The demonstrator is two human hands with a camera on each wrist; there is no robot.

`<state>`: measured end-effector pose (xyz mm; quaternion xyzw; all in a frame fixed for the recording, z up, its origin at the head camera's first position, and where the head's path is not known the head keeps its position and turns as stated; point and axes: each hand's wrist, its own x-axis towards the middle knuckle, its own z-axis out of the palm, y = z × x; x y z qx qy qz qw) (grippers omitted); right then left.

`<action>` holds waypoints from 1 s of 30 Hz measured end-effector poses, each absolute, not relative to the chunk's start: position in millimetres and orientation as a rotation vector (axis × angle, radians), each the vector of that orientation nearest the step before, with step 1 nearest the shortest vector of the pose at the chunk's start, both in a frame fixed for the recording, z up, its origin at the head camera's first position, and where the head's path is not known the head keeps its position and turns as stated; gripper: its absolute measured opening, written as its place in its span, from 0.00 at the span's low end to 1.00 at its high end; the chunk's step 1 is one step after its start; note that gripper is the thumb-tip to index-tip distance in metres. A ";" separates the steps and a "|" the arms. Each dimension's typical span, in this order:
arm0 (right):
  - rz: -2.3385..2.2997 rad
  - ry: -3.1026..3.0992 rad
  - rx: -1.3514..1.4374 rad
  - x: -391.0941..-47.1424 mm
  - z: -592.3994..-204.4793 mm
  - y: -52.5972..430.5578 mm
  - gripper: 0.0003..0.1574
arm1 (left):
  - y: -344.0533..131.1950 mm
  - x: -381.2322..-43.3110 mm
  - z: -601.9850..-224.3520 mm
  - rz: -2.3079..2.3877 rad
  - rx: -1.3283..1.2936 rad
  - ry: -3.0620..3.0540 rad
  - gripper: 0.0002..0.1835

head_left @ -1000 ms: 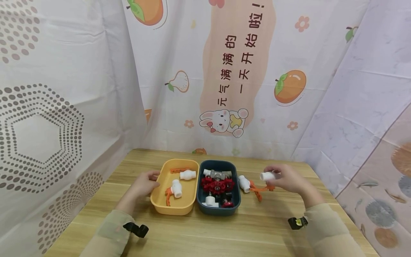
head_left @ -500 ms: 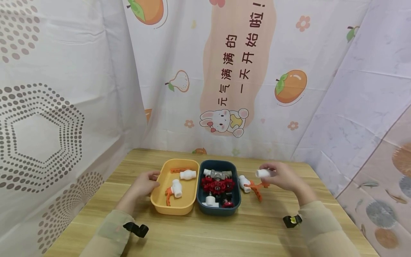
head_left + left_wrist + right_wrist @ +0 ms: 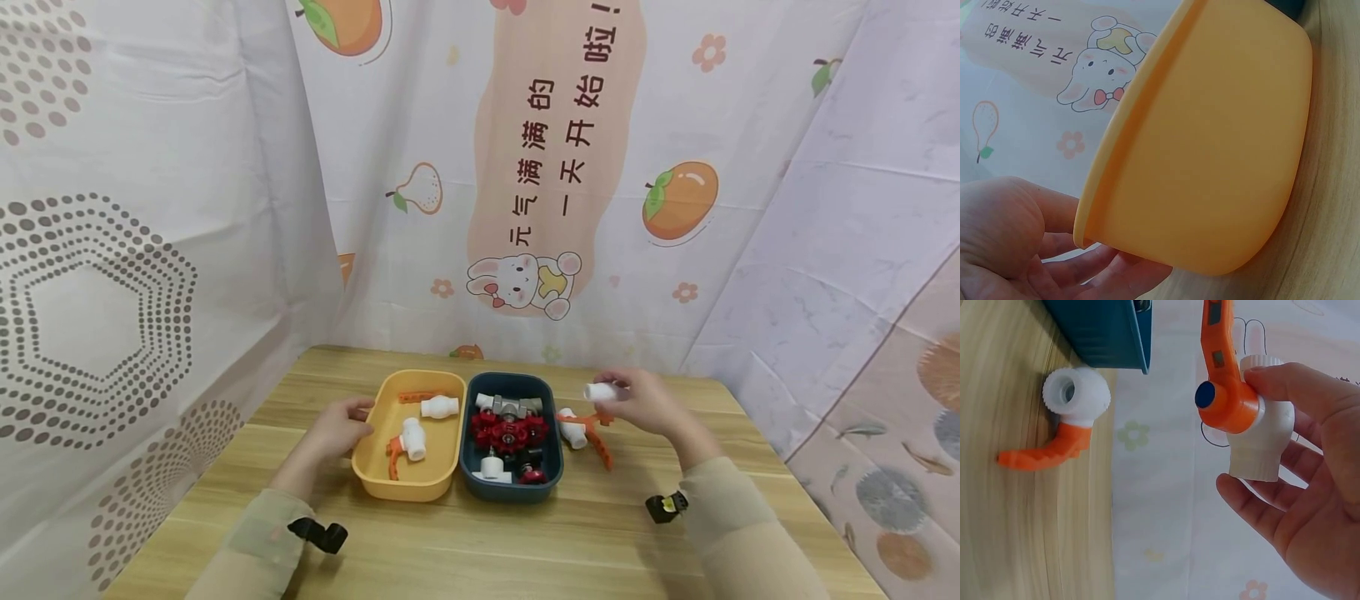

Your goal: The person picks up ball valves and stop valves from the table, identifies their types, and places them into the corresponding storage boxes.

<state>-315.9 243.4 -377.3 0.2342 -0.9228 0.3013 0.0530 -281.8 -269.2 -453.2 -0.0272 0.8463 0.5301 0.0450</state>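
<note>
My right hand (image 3: 641, 402) holds a white plastic ball valve (image 3: 1266, 425) with an orange lever handle, raised over the table just right of the dark blue bin (image 3: 512, 497). The thumb and fingers grip its white body, and the lever points away from the palm. Below it on the table lies another white ball valve (image 3: 1079, 394) with an orange handle (image 3: 1047, 453). My left hand (image 3: 337, 429) grips the left side of the yellow bin (image 3: 1204, 137), its fingers at the rim and wall. Inside that bin lie two white ball valves (image 3: 439, 407) with orange handles.
The dark blue bin stands against the yellow bin's right side. It holds red-handwheel valves (image 3: 510, 432), a metal fitting (image 3: 508, 408) and a white tee-shaped piece (image 3: 492, 471). A printed curtain (image 3: 420, 275) hangs behind the wooden table (image 3: 420, 550).
My right hand has moved left and slightly away from me, carrying the ball valve toward the dark blue bin. My left hand stays at the yellow bin.
</note>
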 end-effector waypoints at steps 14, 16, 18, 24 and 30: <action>0.975 -2.769 0.693 -327.7 -371.9 217.9 0.17 | -269.2 -282.1 -453.1 1.608 -0.098 2.598 0.29; 0.981 -2.763 0.692 -329.1 -371.3 214.0 0.17 | -268.8 -281.2 -452.8 1.603 -0.097 2.605 0.29; 0.979 -2.761 0.696 -330.4 -370.2 210.5 0.17 | -268.4 -280.4 -452.6 1.600 -0.104 2.609 0.29; 0.975 -2.768 0.691 -334.1 -366.0 200.3 0.18 | -267.3 -278.1 -451.8 1.594 -0.099 2.609 0.29; 0.973 -2.754 0.677 -339.1 -360.7 188.3 0.19 | -267.8 -279.5 -450.7 1.597 -0.105 2.605 0.29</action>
